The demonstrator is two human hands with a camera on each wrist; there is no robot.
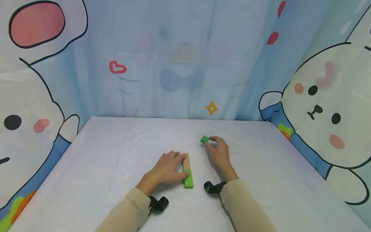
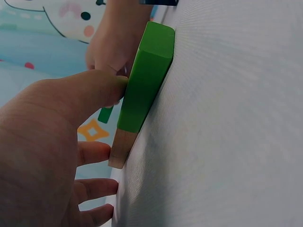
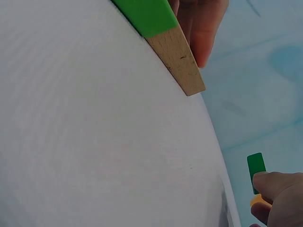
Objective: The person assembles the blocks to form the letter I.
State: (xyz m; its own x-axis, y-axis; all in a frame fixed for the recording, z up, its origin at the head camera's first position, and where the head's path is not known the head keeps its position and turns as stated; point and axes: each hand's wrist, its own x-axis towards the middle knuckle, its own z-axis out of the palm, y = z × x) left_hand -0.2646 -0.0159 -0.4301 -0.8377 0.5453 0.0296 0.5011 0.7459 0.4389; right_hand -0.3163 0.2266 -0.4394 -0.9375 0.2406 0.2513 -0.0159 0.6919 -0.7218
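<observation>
A light-green block (image 1: 188, 182) and a plain wooden block (image 1: 186, 162) lie end to end in a line on the table. My left hand (image 1: 167, 169) reaches over from their left side. Its thumb (image 2: 102, 87) lies against the green block and its index finger (image 2: 93, 152) touches the wooden one, with the other fingers spread straight beyond. Farther back and to the right, my right hand (image 1: 219, 152) pinches a small dark-green block (image 1: 204, 139) between thumb and finger. In the right wrist view that small block (image 3: 256, 171) shows above the thumb, against the backdrop.
A white cloth covers the table (image 1: 116, 154). Behind it hangs a blue curtain (image 1: 185, 58) printed with cartoon rabbits, which also runs along both sides. Black wrist cameras sit by the left sleeve (image 1: 127, 209) and the right sleeve (image 1: 246, 206).
</observation>
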